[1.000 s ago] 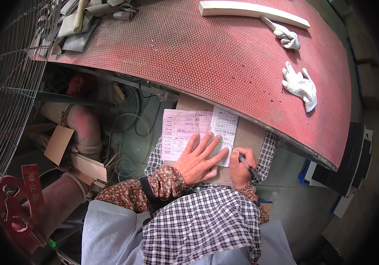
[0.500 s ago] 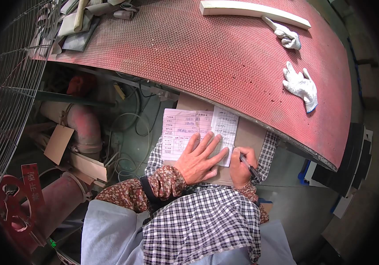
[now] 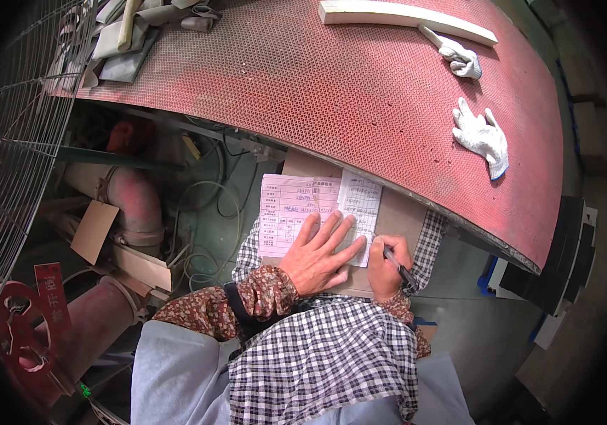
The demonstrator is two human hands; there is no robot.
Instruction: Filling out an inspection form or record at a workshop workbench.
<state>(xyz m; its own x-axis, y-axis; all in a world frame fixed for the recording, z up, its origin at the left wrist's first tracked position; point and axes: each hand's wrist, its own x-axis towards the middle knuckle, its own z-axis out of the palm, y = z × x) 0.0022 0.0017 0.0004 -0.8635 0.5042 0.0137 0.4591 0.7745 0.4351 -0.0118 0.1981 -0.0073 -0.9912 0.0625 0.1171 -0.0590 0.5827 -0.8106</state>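
My left hand (image 3: pixel 319 253) lies flat with its fingers spread across a pink printed form (image 3: pixel 285 212) and the white handwritten sheet (image 3: pixel 361 198) beside it. Both papers rest on a brown cardboard piece (image 3: pixel 401 219) over my lap. In my right hand (image 3: pixel 388 268) is a dark pen (image 3: pixel 407 275), gripped between the fingers at the lower right corner of the white sheet. The pen's tip is mostly hidden by the hand.
Ahead is a red mesh-topped table (image 3: pixel 303 78) bearing two white work gloves (image 3: pixel 484 138), a pale curved bar (image 3: pixel 402 14) and grey scraps (image 3: pixel 123 53). At left are wire mesh (image 3: pixel 27 106), a large pipe (image 3: pixel 133 202) and a red wheel (image 3: pixel 24 329). Dark sheets (image 3: pixel 565 248) stand at right.
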